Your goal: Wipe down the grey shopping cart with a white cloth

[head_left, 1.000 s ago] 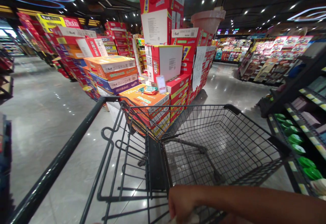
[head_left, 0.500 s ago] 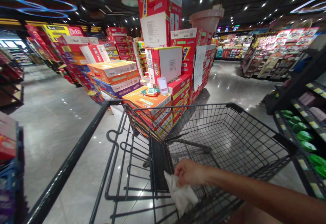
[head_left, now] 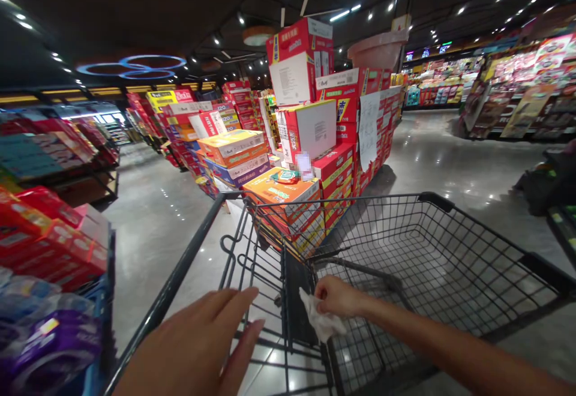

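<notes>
A dark wire shopping cart (head_left: 450,246) stands in front of me, its basket empty, its black handle bar (head_left: 180,273) running down to the lower left. My right hand (head_left: 335,296) is closed on a crumpled white cloth (head_left: 320,321) and presses it against the rear edge of the basket, beside the folded child seat. Fingers together and flat, my left hand (head_left: 202,348) hovers just to the right of the handle bar, holding nothing.
A tall stack of red and orange cartons (head_left: 310,144) rises right behind the cart. Packaged goods on a shelf (head_left: 40,252) crowd the left edge. Shelving (head_left: 562,204) stands at the right. Glossy grey floor (head_left: 450,162) runs along both sides of the stack.
My left hand has come into view at the bottom beside the handle bar. My right hand with the cloth rose onto the basket's rear edge. The view swung left.
</notes>
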Motion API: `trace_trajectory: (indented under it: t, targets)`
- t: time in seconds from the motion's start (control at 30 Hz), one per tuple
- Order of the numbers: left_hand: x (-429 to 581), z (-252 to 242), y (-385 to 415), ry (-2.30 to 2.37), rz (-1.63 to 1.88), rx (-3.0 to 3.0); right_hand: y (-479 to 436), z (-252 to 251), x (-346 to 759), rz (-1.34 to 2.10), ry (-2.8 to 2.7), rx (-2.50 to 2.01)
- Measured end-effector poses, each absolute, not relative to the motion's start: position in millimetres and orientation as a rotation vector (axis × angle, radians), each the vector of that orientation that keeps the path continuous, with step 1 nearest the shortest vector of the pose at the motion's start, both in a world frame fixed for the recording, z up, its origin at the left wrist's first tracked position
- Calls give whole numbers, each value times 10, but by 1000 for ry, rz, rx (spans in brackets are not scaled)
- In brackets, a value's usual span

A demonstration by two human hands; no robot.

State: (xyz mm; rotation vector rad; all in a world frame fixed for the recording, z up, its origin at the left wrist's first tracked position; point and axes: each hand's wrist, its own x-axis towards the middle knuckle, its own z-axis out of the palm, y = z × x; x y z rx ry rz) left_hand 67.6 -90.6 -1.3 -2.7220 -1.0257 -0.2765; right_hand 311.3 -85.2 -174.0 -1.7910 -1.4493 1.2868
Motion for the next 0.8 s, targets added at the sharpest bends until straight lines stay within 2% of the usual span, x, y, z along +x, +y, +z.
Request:
trace_trajectory:
  t: [0.1, 0.17, 0.4, 0.53, 0.8]
  targets:
    - [1044, 182, -738, -1142, 50, -2713, -807, -1779, 3075, 1257, -1344, -1855]
    - [1243, 133, -545, -1078, 257, -2757, -764, -1799, 3025, 1192, -1299, -1938]
    - [1516, -530, 147, -626, 697, -2714, -561, -1940, 2811, 922, -1303, -2038]
    - [1586, -791, 321, -628, 807, -2607, -478, -2070, 2705, 803, -1265, -2061]
    - [1634, -1112, 512, -557, 834, -2680, -352, -2439, 2437, 839, -1361, -1994]
